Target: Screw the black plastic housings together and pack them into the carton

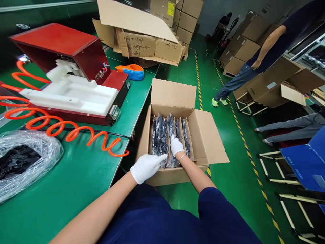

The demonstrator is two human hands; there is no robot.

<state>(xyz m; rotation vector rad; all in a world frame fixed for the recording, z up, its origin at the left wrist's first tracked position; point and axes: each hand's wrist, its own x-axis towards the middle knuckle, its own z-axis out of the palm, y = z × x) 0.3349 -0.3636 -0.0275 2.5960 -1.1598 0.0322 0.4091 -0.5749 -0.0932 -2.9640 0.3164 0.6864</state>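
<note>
Reaching into the open carton (pixel 203 135) beside the tabletop (pixel 76 179), the gloved right hand (pixel 176 145) pinches an upright bagged black part (pixel 171 130) among its row, while the left hand (pixel 146 167), fingers loosely together, steadies the nearer bag (pixel 159 139).

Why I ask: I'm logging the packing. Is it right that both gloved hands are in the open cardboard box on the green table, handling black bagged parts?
Not quite. The head view shows the cardboard box on the floor beside the green table, not on it. The left hand and right hand are in it, on the black bagged parts.
</note>
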